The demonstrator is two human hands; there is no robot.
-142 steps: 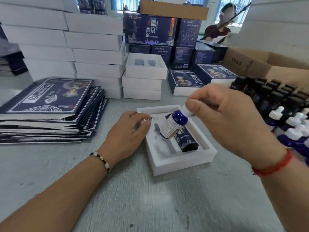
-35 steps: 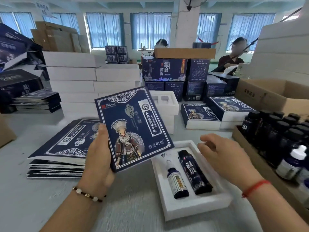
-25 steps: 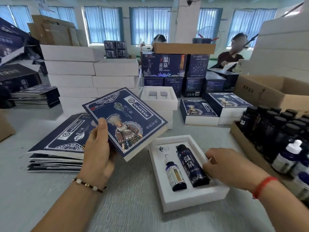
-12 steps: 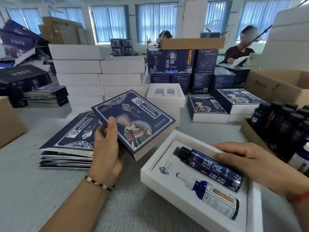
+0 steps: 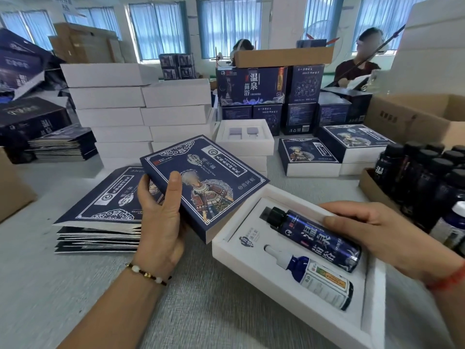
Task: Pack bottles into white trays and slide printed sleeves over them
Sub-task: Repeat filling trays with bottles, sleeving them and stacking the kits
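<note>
A white tray (image 5: 254, 268) is lifted and tilted in front of me, its near-left end toward the sleeve. Two bottles lie in it: a tall dark blue bottle (image 5: 319, 239) with a black cap and a small blue dropper bottle (image 5: 319, 280) with a white label. My right hand (image 5: 382, 235) grips the tray's right side, thumb on its rim beside the tall bottle. My left hand (image 5: 163, 210) holds a printed navy sleeve (image 5: 208, 182), squared open, its open end just left of the tray's upper corner.
A stack of flat navy sleeves (image 5: 100, 212) lies at the left. White trays (image 5: 141, 112) are piled behind, one open tray (image 5: 245, 139) on top. Sleeved packs (image 5: 312, 157) sit at the back right. A cardboard box of bottles (image 5: 427, 177) stands at the right. People work behind.
My right hand has raised and turned the tray, so the bottles now lie diagonally and closer to me. The sleeve in my left hand has come nearer to the tray's end.
</note>
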